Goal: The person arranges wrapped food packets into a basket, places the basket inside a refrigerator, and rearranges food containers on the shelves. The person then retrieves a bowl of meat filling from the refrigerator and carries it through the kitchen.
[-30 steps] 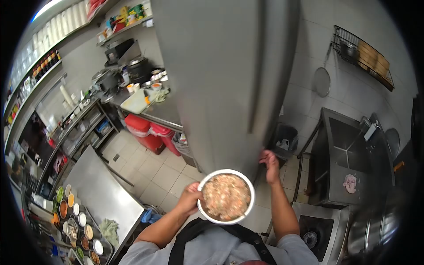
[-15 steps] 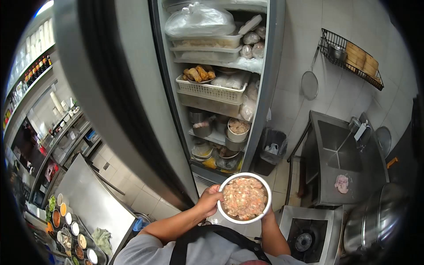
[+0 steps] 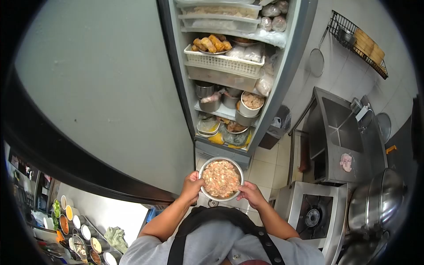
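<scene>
Between my two hands I carry a round metal bowl (image 3: 241, 170) filled with a pinkish ground-meat mixture (image 3: 220, 178) flecked with orange and pale bits. My left hand (image 3: 191, 187) grips its left rim, thumb over the edge. My right hand (image 3: 251, 194) is closed on the lower right rim. In front of the bowl stands a tall refrigerator (image 3: 221, 143) with its door (image 3: 110, 88) swung out to the left. On its shelves are a white basket (image 3: 225, 62) topped by a plate of fried pieces (image 3: 211, 43), metal pots (image 3: 209, 104), and a white tub of pale meat (image 3: 252, 101).
To the right are a metal sink (image 3: 340, 128) with a pale piece of meat (image 3: 346, 162) on its ledge, a gas burner (image 3: 312, 217), and a large steel pot (image 3: 375, 201). A trash bin (image 3: 276, 128) stands beside the refrigerator. Several ingredient containers (image 3: 84, 232) fill the lower left.
The bowl has moved left and slightly up in view, and my right hand now shows on its rim. More of the open door's inner face is visible; the view has shifted downward.
</scene>
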Available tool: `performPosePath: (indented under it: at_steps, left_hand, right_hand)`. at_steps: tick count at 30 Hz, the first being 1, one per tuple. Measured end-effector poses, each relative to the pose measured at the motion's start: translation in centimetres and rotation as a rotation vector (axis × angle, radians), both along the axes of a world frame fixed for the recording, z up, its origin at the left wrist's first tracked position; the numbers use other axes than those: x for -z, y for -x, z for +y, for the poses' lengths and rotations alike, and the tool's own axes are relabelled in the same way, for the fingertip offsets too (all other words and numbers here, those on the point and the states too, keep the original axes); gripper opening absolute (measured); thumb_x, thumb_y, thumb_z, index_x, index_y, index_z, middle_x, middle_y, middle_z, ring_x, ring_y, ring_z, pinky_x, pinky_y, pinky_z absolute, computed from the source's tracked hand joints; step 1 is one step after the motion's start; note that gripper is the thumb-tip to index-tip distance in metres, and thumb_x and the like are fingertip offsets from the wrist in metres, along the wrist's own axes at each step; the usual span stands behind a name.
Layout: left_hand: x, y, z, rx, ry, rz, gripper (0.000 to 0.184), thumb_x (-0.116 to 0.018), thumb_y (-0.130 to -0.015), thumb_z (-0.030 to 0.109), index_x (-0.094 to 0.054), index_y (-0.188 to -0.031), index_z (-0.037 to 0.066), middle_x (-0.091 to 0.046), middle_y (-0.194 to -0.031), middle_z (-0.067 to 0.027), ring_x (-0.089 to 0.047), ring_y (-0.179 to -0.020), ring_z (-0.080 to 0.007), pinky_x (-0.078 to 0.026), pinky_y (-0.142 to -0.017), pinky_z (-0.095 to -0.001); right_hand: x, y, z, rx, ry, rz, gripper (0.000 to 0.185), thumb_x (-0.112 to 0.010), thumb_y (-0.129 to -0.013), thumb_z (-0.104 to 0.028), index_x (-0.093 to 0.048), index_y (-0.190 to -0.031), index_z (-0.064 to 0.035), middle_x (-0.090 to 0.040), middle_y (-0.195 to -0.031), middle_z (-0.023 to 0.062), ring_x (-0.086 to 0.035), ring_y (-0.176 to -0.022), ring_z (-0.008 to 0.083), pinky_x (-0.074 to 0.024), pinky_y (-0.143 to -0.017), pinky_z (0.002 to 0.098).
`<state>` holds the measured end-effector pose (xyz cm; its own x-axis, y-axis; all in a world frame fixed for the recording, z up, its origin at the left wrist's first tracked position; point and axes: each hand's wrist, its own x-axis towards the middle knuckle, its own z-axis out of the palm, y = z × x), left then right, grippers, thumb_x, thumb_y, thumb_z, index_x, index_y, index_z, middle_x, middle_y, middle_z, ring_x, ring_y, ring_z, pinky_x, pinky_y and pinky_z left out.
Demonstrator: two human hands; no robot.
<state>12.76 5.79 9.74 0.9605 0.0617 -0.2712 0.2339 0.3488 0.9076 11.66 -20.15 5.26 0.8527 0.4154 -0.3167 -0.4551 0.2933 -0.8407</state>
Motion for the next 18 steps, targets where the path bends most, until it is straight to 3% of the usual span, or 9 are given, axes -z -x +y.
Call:
performPosePath:
  at_steps: [6, 11, 16, 18]
  left_hand:
    - [-1.0, 1.0, 4.3, -0.052, 0.097, 0.039, 0.016, -0.053, -0.068, -0.009, -0.052, -0.076, 0.004, -0.055, -0.067, -0.0012, -0.049, -0.053, -0.0087, -0.041, -0.046, -0.0232]
    - [1.7, 2.0, 7.3, -0.042, 0.12, 0.067, 0.017, -0.053, -0.067, -0.01, -0.05, -0.074, 0.006, -0.057, -0.067, -0.0025, -0.051, -0.052, -0.0096, -0.043, -0.046, -0.0236]
    - [3.2, 2.5, 8.4, -0.023, 0.146, 0.073, 0.018, -0.052, -0.067, -0.01, -0.052, -0.076, 0.006, -0.058, -0.068, -0.0025, -0.053, -0.053, -0.0094, -0.044, -0.046, -0.0234]
    - [3.2, 2.6, 8.7, 0.044, 0.119, 0.083, 0.018, -0.052, -0.069, -0.009, -0.052, -0.08, 0.005, -0.059, -0.074, -0.0043, -0.057, -0.062, -0.0115, -0.048, -0.058, -0.0253]
  right_hand:
    - [-1.3, 0.4, 3.9, -0.059, -0.102, 0.063, 0.022, -0.05, -0.097, -0.021, -0.057, -0.105, -0.0019, -0.064, -0.093, 0.0099, -0.065, -0.078, 0.0198, -0.0551, -0.068, 0.0338]
    - [0.2, 0.6, 6.0, -0.059, -0.138, 0.103, 0.021, -0.05, -0.095, -0.016, -0.058, -0.1, 0.0018, -0.064, -0.093, 0.0121, -0.066, -0.079, 0.0203, -0.0546, -0.068, 0.0308]
    - [0.6, 1.0, 7.0, -0.073, -0.073, 0.141, 0.016, -0.054, -0.091, -0.012, -0.059, -0.098, 0.0021, -0.064, -0.092, 0.0129, -0.066, -0.078, 0.0217, -0.0573, -0.07, 0.0364]
    - [0.6, 1.1, 7.0, -0.053, -0.08, 0.169, 0.016, -0.056, -0.09, -0.011, -0.059, -0.097, 0.0025, -0.065, -0.091, 0.0135, -0.066, -0.077, 0.0221, -0.0578, -0.069, 0.0369]
